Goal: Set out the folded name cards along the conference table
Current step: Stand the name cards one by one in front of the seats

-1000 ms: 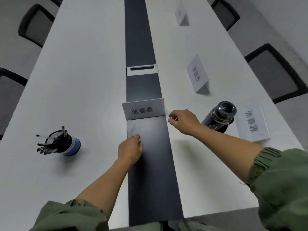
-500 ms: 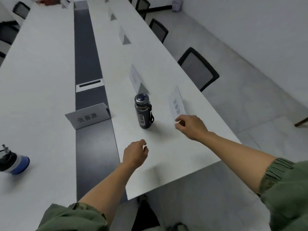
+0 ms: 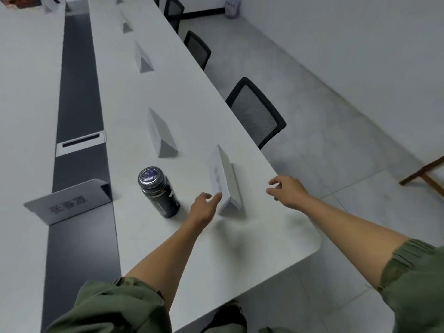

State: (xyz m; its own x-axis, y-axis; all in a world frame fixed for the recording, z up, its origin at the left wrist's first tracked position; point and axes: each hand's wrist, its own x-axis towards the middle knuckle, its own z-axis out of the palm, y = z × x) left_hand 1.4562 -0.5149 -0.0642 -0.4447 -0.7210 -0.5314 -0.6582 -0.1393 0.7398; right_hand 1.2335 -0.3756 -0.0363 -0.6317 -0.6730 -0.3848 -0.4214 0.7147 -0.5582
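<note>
**Two hands close in on a folded name card near the table corner**

The print on the nearest name card point(image 3: 224, 181) is too blurred to read, and the far cards point(image 3: 142, 57) up the table are tiny. The person's sleeves are cut off at the bottom edge. The card stands tent-like on the white conference table point(image 3: 240, 248), near its right edge. The left hand point(image 3: 204, 207) has loose, parted fingers, its fingertips at the card's left face (actual contact cannot be confirmed). The right hand point(image 3: 287, 191) hovers spread and empty just right of the card. A dark bottle point(image 3: 158, 192) stands just left of the left hand; another card point(image 3: 68, 204) sits on the dark centre strip. Since half a second ago, both hands have moved forward to flank the card.
</note>
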